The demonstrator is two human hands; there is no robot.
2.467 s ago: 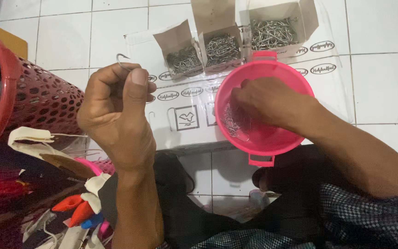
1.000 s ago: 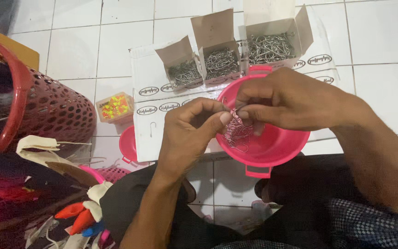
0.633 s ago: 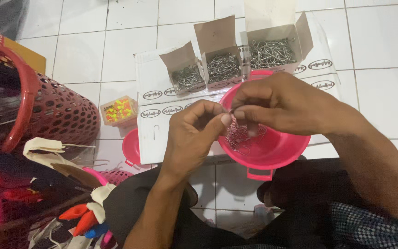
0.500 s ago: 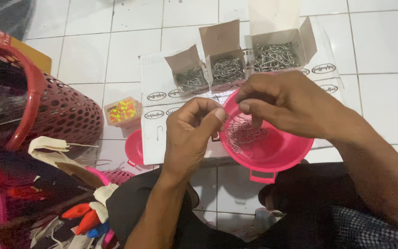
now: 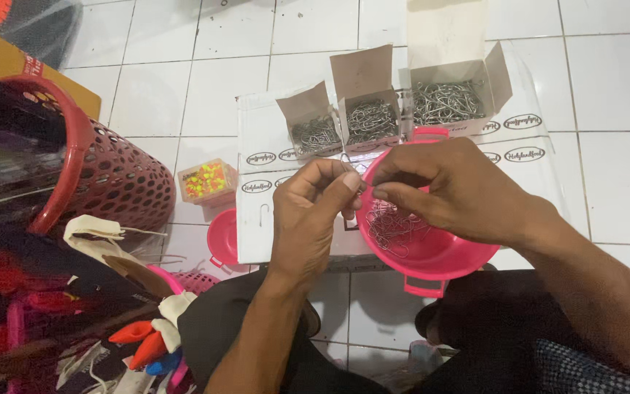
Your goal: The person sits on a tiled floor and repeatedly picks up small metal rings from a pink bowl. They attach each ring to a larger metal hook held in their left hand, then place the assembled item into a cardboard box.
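My left hand (image 5: 315, 211) and my right hand (image 5: 453, 190) meet fingertip to fingertip over the left rim of a pink plastic bowl (image 5: 439, 255). Together they pinch a thin metal wire hook (image 5: 366, 191), too small to make out clearly. A tangle of similar metal hooks (image 5: 391, 222) lies inside the bowl, under my right hand. Behind the bowl stand three open cardboard boxes (image 5: 370, 120) filled with metal hooks, on a white printed sheet (image 5: 257, 211).
A red perforated plastic basket (image 5: 111, 175) stands at the left. Beside it are a small clear box of yellow and orange beads (image 5: 205, 181) and a small pink lid (image 5: 222, 237). Cloth bags and colourful items (image 5: 140, 339) lie at the lower left on the white tiled floor (image 5: 205, 44).
My left hand came down from the left to meet my right hand over the bowl. My right hand lifted out of the bowl. The view has shifted slightly, revealing the bead box.
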